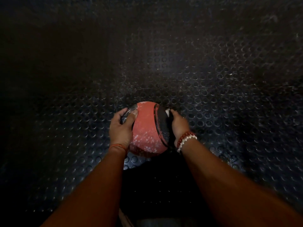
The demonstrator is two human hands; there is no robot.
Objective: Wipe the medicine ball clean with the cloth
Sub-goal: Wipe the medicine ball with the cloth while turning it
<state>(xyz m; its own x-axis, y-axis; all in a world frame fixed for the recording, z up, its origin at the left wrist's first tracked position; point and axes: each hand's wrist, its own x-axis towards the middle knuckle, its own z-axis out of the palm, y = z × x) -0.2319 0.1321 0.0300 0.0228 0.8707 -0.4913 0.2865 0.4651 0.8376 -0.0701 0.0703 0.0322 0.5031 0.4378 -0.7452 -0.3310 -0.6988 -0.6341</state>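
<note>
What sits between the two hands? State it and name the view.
The medicine ball, seen in the head view: the left hand grips its left side, the right hand, holding a bit of white cloth, its right.

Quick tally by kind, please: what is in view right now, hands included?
Medicine ball: 1
Cloth: 1 (only a white bit shows at the right hand's fingertips)
Hands: 2 (left hand, right hand), one on each side of the ball
Total: 4

No text or label can be read anywhere here.
</note>
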